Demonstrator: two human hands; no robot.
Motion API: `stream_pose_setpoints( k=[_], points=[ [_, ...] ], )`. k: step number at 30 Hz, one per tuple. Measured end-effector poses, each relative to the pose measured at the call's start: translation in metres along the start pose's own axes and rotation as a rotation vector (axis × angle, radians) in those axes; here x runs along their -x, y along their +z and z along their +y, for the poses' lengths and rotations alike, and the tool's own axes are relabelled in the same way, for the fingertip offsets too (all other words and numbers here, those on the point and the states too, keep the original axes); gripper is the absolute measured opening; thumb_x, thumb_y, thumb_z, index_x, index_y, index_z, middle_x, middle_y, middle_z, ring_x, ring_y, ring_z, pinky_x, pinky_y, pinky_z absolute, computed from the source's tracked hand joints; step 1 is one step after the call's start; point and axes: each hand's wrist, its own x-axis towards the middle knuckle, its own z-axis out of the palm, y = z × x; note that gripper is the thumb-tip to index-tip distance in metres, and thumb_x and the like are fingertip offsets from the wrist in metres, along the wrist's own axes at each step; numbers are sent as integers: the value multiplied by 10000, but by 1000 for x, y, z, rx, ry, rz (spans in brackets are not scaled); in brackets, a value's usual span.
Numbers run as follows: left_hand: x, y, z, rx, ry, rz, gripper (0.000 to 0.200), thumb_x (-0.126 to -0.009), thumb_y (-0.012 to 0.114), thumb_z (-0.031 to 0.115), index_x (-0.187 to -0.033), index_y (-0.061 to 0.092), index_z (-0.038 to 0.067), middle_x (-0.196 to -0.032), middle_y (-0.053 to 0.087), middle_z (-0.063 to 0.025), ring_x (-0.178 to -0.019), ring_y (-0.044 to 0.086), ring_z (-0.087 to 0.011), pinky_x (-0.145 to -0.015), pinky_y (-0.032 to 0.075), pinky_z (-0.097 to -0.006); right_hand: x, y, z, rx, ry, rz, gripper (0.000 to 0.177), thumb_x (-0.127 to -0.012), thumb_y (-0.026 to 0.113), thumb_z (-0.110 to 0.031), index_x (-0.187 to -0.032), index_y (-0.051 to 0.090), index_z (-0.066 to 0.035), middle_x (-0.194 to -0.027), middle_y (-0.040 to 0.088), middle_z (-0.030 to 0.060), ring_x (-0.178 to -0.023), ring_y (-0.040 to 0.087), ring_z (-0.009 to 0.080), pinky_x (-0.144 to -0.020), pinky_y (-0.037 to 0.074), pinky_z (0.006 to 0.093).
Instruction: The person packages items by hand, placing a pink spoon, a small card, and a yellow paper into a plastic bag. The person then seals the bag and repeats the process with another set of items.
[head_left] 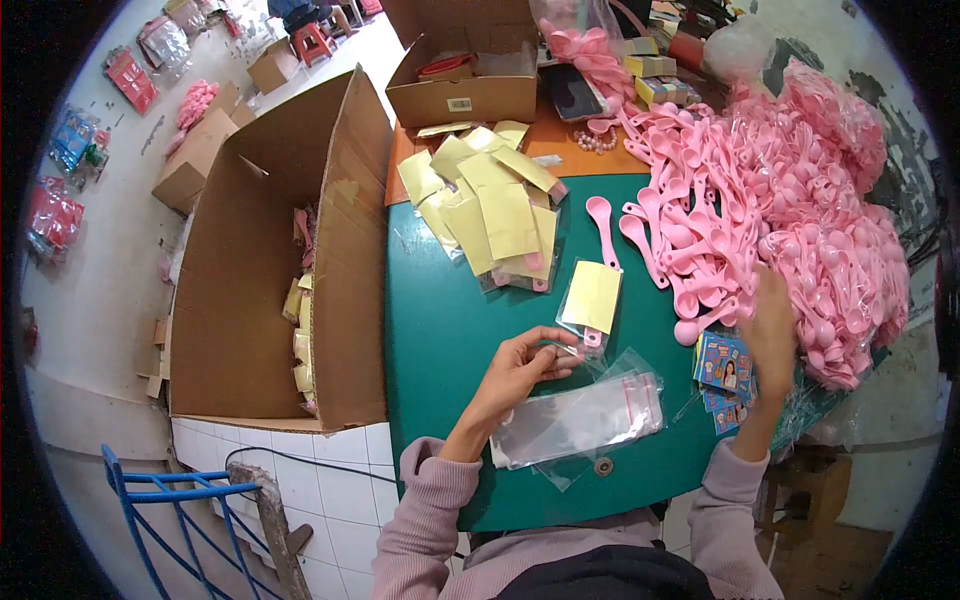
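Note:
My left hand (530,365) is closed, thumb and fingers pinching the edge of a clear plastic bag (592,356). Just beyond it lies a packed bag with a yellow card (592,295) and the handle of a pink measuring spoon showing. Below that hand rests a stack of clear plastic bags (575,420). On the right, my right hand (770,325) is at the edge of the heap of pink measuring spoons (690,215); its fingers are blurred against the pink. Blue printed cards (722,365) lie beside that wrist. A single pink spoon (604,230) sits apart from the heap.
Packed bags with yellow cards (490,205) are piled at the table's back left. A tall cardboard box (270,280) stands along the left side. At the back is a smaller open box (460,98). Plastic sacks of pink spoons (825,240) crowd the right. A blue metal frame (185,492) stands lower left.

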Motion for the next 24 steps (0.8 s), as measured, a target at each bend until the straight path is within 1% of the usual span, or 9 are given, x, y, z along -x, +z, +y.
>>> stream_pose_setpoints(
  k=[2, 4, 7, 9, 14, 16, 19, 22, 24],
  points=[
    [2, 4, 4, 24, -6, 5, 214, -926, 422, 98, -1104, 497, 7, -1064, 588, -121, -931, 599, -163, -822, 496, -263, -3, -16, -63, -652, -172, -242, 430, -671, 670, -71, -1050, 470, -37, -977, 468, 162, -936, 534, 311, -789, 429, 393],
    [4, 4, 6, 40, -9, 9, 216, -924, 430, 100, -1107, 498, 9, -1059, 591, -123, -919, 602, -159, -814, 498, -260, 10, -4, -106, -667, -261, -513, 352, -678, 655, -17, -989, 491, -25, -972, 447, 155, -897, 535, 321, -763, 444, 393],
    [6, 2, 6, -22, -23, 14, 227, -918, 446, 98, -1123, 499, 16, -1046, 595, -133, -894, 607, -149, -778, 501, -248, 30, 36, -115, -764, -232, -413, 284, -697, 633, 14, -943, 494, -16, -1018, 437, 156, -885, 539, 318, -739, 457, 375],
    [6, 3, 8, -40, -67, -51, 249, -913, 458, 96, -1150, 488, 27, -1037, 598, -144, -890, 605, -139, -749, 500, -241, 30, 48, -108, -792, -242, -374, 265, -702, 628, 20, -928, 494, -16, -1036, 424, 160, -889, 539, 316, -738, 461, 366],
    [9, 5, 13, -23, -77, -50, 309, -910, 462, 95, -1213, 433, 44, -1071, 586, -162, -879, 613, -155, -762, 503, -264, 23, 48, -107, -837, -210, -267, 240, -708, 625, 29, -914, 507, -10, -1058, 411, 148, -893, 545, 296, -726, 466, 367],
    [9, 6, 12, -2, -96, -56, 334, -909, 462, 95, -1236, 407, 49, -1084, 581, -170, -886, 616, -167, -773, 505, -277, 21, 38, -118, -858, -256, -121, 236, -716, 627, 23, -925, 521, -9, -1028, 432, 124, -852, 560, 257, -718, 472, 353],
    [10, 4, 9, -17, -73, -118, 356, -913, 450, 95, -1260, 373, 66, -1089, 574, -180, -906, 618, -199, -798, 502, -295, 27, 43, -116, -896, -274, -223, 231, -706, 644, 17, -910, 539, -12, -1016, 444, 110, -804, 570, 234, -721, 478, 325],
    [9, 1, 10, 152, -90, -161, 362, -903, 455, 71, -1252, 357, 64, -1077, 573, -198, -934, 612, -222, -790, 507, -287, 20, 41, -104, -931, -218, -321, 205, -697, 671, -6, -866, 555, -13, -1027, 443, 106, -781, 573, 198, -716, 485, 299],
    [5, 2, 6, -373, 155, 17, 309, -878, 499, 58, -1175, 413, 48, -1007, 595, -153, -884, 619, -196, -719, 527, -268, 18, 41, -99, -996, -201, -360, 199, -694, 681, -18, -850, 559, -10, -1029, 444, 101, -781, 571, 184, -715, 485, 294]
  ],
)
